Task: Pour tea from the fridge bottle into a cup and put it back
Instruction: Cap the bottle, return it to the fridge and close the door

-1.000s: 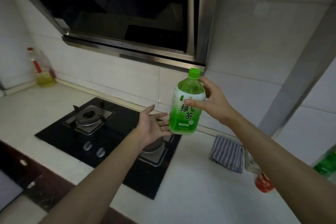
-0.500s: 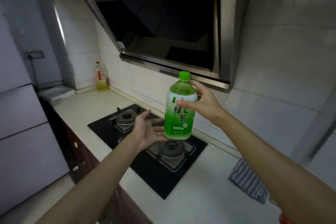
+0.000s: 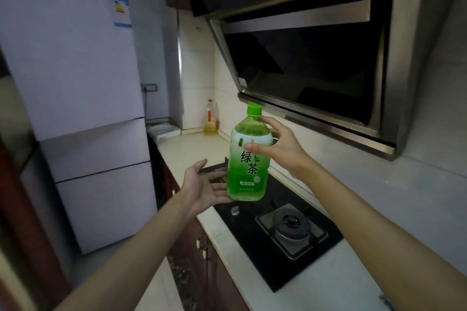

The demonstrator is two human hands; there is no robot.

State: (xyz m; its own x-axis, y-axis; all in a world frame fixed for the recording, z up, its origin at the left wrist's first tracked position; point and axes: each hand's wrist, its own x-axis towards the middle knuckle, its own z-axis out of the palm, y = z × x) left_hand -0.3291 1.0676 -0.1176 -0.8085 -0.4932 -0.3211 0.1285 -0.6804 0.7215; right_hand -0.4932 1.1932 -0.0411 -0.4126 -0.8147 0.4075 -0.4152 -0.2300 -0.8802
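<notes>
A green tea bottle [image 3: 249,159] with a green cap and a white-and-green label is held upright in the air over the stove. My right hand [image 3: 280,149] grips it around the upper body. My left hand [image 3: 204,184] is open, palm up, fingers spread, just left of and under the bottle's base; contact with it cannot be told. The pale grey fridge [image 3: 75,98] stands at the left with its doors closed. No cup is in view.
A black two-burner gas stove [image 3: 280,232] is set in the white counter [image 3: 227,242] below the bottle. A range hood [image 3: 310,58] hangs above right. A yellow oil bottle [image 3: 211,121] stands in the far corner. Dark cabinets run under the counter.
The view has swung left, bringing the fridge into sight. The bottle stays upright in my right hand, with my left hand open beside its base.
</notes>
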